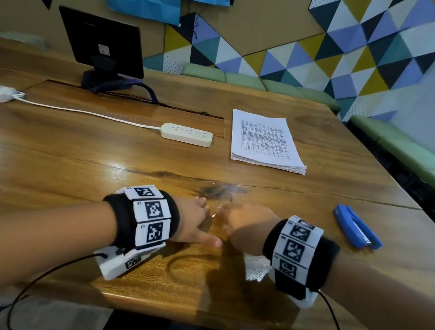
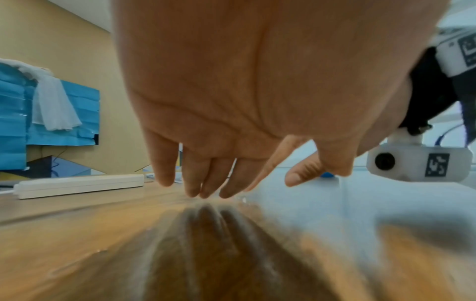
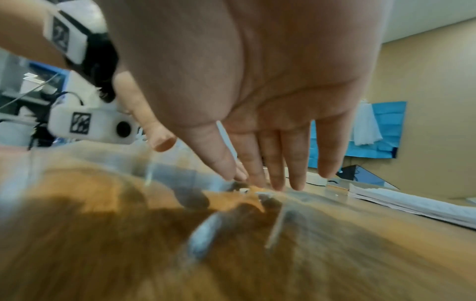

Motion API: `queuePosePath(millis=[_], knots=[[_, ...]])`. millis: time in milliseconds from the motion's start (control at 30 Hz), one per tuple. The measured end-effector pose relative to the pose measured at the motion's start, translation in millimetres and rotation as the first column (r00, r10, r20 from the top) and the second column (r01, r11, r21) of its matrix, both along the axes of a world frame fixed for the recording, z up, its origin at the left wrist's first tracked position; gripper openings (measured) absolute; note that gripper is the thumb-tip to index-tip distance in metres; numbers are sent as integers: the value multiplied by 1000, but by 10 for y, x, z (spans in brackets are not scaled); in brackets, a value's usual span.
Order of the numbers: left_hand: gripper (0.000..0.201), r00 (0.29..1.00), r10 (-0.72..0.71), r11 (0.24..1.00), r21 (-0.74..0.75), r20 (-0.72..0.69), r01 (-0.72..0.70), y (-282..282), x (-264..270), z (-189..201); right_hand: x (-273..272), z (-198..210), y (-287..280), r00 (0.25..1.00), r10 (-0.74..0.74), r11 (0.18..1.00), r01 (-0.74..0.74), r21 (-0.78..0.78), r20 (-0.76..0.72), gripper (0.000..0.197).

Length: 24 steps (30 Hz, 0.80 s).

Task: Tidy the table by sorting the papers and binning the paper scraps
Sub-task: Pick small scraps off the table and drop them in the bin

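Head view: glossy wooden table (image 1: 70,166)

On the long wooden table (image 1: 73,150), the neat stack of printed white papers (image 1: 265,142) lies far right of centre, with the cream plastic power strip (image 1: 187,134) just to its left. The black flat monitor on its stand (image 1: 102,42) stands behind the strip. The blue metal stapler (image 1: 356,230) lies nearer, right of the right hand (image 1: 246,229), which is just beside the left hand (image 1: 194,220) near the front edge.

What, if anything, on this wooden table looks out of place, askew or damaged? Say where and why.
Little stands out. The paper stack lies fairly squared, its lower edges slightly fanned. The blue stapler lies at an angle near the right edge. Both hands, left hand and right hand, are flat on the table, holding nothing. No scraps are clearly visible.
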State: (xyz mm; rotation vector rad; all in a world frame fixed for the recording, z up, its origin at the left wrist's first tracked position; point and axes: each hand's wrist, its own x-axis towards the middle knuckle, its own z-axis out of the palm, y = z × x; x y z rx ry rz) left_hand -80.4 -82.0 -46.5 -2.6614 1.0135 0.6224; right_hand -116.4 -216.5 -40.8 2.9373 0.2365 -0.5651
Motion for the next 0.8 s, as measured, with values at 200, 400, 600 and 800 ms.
queuePosePath(millis=[200, 400, 600, 800], knots=[[25, 998, 50, 941, -334, -46, -62, 174, 107, 40, 93, 62, -217, 997, -61, 947, 73, 314, -49, 28], [27, 991, 63, 931, -350, -119, -101, -56, 219, -33, 247, -72, -190, 992, 7, 945, -48, 322, 126, 26], [22, 983, 120, 874, -454, -141, -172, -35, 377, 34, 438, -23, -289, 981, -116, 921, 49, 386, 152, 30], [24, 972, 219, 852, -469, -81, -231, 137, 450, -51, 438, -122, -220, 985, -105, 948, 59, 312, 135, 41]])
